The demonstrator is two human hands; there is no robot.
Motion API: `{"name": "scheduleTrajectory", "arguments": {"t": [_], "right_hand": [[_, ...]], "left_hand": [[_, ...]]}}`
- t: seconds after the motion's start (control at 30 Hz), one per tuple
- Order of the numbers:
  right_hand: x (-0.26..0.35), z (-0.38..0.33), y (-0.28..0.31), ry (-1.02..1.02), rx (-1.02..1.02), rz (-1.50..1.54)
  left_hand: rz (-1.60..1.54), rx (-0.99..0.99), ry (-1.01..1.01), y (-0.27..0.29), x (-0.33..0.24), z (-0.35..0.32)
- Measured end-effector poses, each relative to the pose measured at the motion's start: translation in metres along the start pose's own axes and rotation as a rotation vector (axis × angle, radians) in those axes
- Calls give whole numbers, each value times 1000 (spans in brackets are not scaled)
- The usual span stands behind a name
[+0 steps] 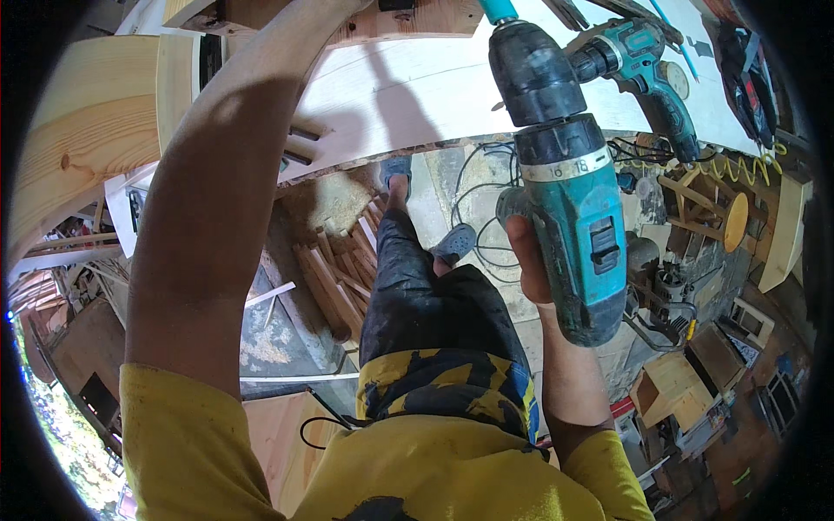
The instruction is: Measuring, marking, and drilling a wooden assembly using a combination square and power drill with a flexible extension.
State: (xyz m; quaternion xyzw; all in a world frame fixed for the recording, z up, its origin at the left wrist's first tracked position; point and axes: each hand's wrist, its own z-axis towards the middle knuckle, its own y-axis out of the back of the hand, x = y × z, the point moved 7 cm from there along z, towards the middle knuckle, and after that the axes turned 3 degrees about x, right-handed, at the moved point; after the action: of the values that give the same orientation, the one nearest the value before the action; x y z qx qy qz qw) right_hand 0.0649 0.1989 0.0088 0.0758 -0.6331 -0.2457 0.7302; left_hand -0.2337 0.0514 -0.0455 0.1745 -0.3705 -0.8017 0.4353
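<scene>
My right hand (526,256) is closed round the grip of a teal and black cordless drill (578,226). The drill points up and away from me, a teal piece (499,9) showing at its chuck; its body hides most of my fingers. My left forearm (208,200) stretches up across the left side to the top edge, where the hand passes out of view close to a wooden piece (417,23) with a dark block on it. Beyond the held drill, a second teal cordless drill (647,74) lies on the white work surface (347,108).
Pale wooden panels (95,130) stand at the left. On the floor lie wood offcuts (334,282) and a black cable (486,187) near my feet. A yellow coiled hose (738,178) hangs along the surface's right edge. Wooden boxes (669,391) and tools crowd the right.
</scene>
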Motion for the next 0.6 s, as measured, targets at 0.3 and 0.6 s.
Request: {"name": "scheduleTrajectory", "arguments": {"t": [0.3, 0.6], "right_hand": [[-5, -1, 3, -17, -13, 17], [-5, 0, 0, -39, 1, 28]], "left_hand": [[29, 44, -173, 4, -14, 5], [-311, 55, 7, 2, -2, 6]]}}
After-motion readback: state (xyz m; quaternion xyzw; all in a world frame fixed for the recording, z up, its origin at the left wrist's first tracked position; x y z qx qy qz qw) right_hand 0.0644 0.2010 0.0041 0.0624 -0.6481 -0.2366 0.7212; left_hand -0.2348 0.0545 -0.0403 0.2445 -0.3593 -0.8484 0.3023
